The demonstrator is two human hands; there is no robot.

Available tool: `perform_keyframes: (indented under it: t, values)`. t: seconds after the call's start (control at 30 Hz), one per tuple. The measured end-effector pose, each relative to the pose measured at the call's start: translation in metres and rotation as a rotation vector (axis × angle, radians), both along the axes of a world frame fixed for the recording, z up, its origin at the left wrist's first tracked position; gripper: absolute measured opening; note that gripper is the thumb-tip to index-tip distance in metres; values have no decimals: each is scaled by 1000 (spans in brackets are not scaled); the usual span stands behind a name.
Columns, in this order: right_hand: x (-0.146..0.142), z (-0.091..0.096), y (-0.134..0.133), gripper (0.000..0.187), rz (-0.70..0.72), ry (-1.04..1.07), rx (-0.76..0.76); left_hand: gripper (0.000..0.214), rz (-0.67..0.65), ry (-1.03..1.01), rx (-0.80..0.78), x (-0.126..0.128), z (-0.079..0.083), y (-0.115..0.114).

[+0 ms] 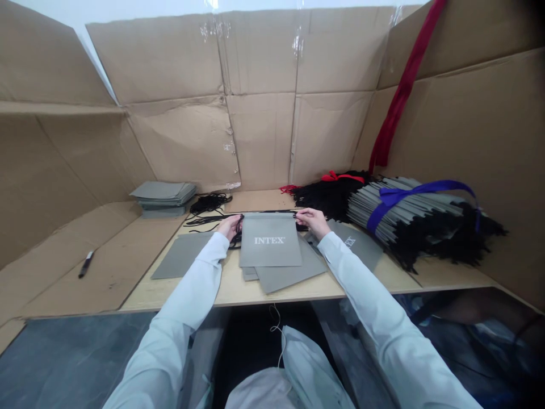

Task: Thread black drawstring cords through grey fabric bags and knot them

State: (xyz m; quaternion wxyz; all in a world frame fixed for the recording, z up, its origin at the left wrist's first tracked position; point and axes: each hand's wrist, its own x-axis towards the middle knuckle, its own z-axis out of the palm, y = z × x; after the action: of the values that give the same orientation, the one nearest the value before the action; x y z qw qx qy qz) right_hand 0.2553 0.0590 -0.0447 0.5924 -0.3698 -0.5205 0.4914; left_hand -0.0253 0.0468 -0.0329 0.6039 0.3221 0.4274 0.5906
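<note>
On your wooden bench (383,281), your left hand (230,227) and right hand (313,221) each pinch a top corner of the gray INTEX bag (268,244), with black cord (268,212) along its hem. Around it lie one stack of gray bags (163,193), one blue-tied bundle (409,210), one black cord coil (210,203) and one marker (86,264). Bench space stays open to your left; the front edge runs just below.

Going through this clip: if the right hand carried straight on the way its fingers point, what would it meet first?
The right hand would likely meet the top hem of the grey INTEX bag first; the black cord lies along that hem, so depth leaves the order unclear.
</note>
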Motion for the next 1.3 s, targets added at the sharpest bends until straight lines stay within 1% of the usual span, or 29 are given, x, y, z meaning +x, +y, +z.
perform_keyframes:
  t: [0.07,0.2,0.37,0.47,0.53,0.7,0.83,0.93,1.03,1.1,1.17,1.3]
  values:
    - [1,1,0,23,7,30,0,13,4,20,42,-1,-2,1]
    - [5,2,0,19,-5,73,-33,10,18,104,54,-2,-5,5]
    - [10,-1,5,16,-32,108,-70,10,115,272,87,-2,-2,2]
    - [10,-4,7,13,-78,35,-88,10,142,345,91,-1,1,-1]
    - [10,-7,8,12,-115,-51,-69,9,146,362,84,-1,1,-1]
    - [13,-14,14,14,-202,-268,5,8,58,342,37,-2,2,-1]
    - [18,-17,18,16,-260,-457,77,11,-58,351,-66,-7,6,-2]
    - [20,-17,19,18,-291,-597,110,12,-95,359,-161,-17,6,-2]
    - [21,-15,18,20,-298,-639,122,12,-132,497,-304,-28,5,-4]
    - [21,-15,17,19,-298,-659,123,12,-168,554,-358,-35,5,-5]
    - [22,-15,17,19,-299,-681,123,12,-175,553,-367,-39,5,-7]
    - [23,-15,16,17,-307,-701,107,18,-141,517,-354,-45,8,-9]
